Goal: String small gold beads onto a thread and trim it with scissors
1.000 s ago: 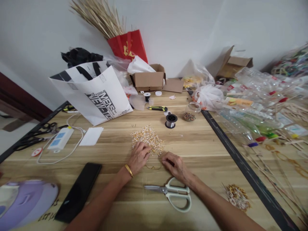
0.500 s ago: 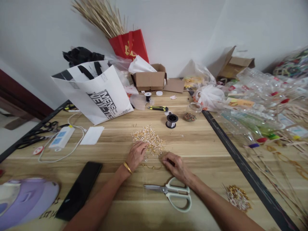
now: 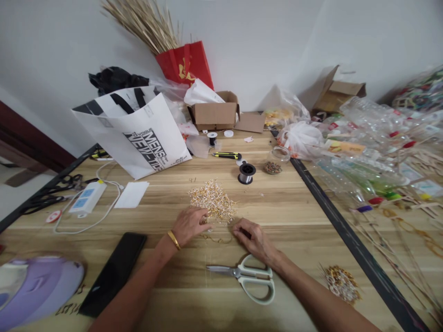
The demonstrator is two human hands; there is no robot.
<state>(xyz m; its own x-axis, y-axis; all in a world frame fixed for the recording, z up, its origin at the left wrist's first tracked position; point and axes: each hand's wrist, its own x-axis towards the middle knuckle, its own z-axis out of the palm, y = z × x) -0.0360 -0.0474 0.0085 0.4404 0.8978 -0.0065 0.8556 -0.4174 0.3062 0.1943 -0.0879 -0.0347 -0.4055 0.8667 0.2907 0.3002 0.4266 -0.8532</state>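
Observation:
My left hand [image 3: 189, 224], a gold bangle at its wrist, hovers at the near left edge of a heap of small gold and clear beads [image 3: 212, 198]. Its thumb and fingers are curved and apart, with nothing visible between them. To the right, my right hand [image 3: 254, 237] rests on the table with its fingers closed on the end of a thin gold wire [image 3: 221, 240]. That wire runs left over the wood and carries a few tiny loops or beads. Scissors with pale green handles [image 3: 256, 279] lie just below my right hand, blades pointing left.
Beyond the beads stand a wire spool [image 3: 247, 173], a jar of beads [image 3: 273, 165] and a yellow-black cutter [image 3: 226, 155]. A black phone [image 3: 114, 272] lies left, a finished-looking bead bunch [image 3: 342, 283] right. Plastic bottles [image 3: 367, 170] crowd the far right; a white bag [image 3: 138, 133] stands back left.
My left hand has drawn back left from the bead heap, and its thumb and fingers have parted. My right hand stays in place at the wire's end.

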